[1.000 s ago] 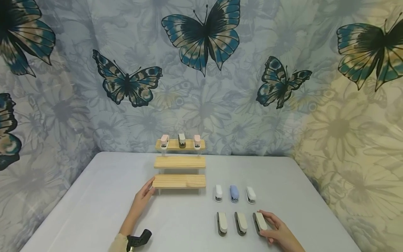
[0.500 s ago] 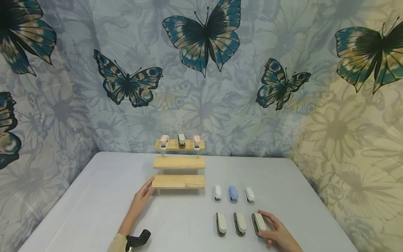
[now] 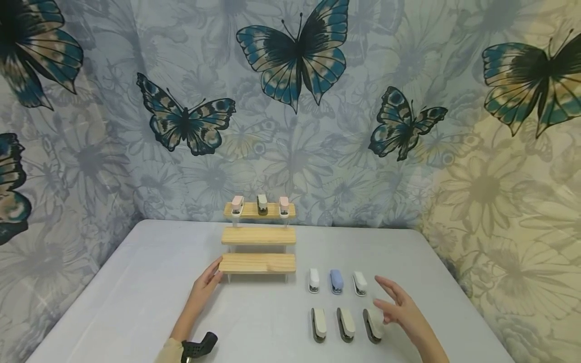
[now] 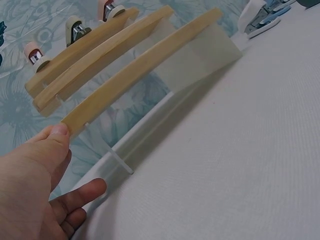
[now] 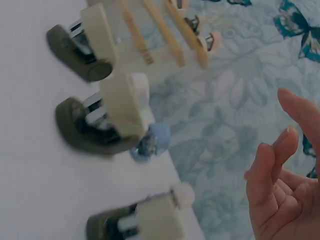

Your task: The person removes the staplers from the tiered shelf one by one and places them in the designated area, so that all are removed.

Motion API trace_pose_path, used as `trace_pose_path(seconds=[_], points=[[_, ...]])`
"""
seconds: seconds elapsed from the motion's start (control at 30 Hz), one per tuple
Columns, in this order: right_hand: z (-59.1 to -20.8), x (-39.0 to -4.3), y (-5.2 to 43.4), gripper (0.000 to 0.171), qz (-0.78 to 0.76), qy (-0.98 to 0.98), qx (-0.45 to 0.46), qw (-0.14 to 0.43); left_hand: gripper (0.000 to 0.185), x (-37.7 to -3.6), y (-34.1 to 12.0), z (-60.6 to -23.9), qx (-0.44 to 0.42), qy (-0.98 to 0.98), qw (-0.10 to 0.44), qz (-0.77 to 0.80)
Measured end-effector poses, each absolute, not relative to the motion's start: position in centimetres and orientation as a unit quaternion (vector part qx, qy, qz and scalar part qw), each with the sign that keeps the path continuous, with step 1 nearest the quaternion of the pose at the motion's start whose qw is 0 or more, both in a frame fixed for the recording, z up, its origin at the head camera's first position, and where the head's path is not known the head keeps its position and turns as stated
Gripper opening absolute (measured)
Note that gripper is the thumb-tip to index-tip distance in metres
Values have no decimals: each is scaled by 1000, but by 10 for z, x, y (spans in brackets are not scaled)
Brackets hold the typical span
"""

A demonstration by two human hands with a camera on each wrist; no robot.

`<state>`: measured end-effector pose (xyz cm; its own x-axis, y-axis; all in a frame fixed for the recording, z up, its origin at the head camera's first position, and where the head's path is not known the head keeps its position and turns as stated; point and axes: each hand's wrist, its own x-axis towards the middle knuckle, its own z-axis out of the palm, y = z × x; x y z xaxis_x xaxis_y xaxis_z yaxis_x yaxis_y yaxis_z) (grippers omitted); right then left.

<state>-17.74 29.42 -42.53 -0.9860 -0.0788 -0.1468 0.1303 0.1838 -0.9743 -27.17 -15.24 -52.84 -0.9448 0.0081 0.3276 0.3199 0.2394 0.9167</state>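
A three-step wooden stand (image 3: 258,248) sits mid-table, with three small staplers (image 3: 262,203) on its top step. My left hand (image 3: 206,284) rests with straight fingers against the left end of the lowest step (image 4: 135,70). To the right lie two rows of staplers: white, blue (image 3: 336,280) and white behind, three beige-and-dark ones (image 3: 345,323) in front. My right hand (image 3: 399,307) hovers open above the rightmost beige stapler (image 3: 373,324), holding nothing, its fingers spread (image 5: 272,185).
The grey table (image 3: 136,282) is backed by a butterfly-print cloth (image 3: 290,101) on all sides. A black wrist-camera mount (image 3: 199,347) shows at my left forearm.
My right hand has lifted off the rightmost beige stapler and risen above it with fingers spread. The left hand and the stand have stayed put.
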Motion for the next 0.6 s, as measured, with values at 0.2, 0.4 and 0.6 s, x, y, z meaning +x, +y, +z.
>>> trace_pose_path(seconds=[0.2,0.4,0.6], points=[[-421,-209,268,52,-627,776,-63,40,40,-273,-153,-530,-122,-773,116,-612],[-429,-251,237,53,-648,742,-170,6,40,-273,-153,-531,-130,-771,119,-613],[-501,-366,233,53,-670,696,-240,-89,39,-274,-154,-529,-120,-774,128,-608]])
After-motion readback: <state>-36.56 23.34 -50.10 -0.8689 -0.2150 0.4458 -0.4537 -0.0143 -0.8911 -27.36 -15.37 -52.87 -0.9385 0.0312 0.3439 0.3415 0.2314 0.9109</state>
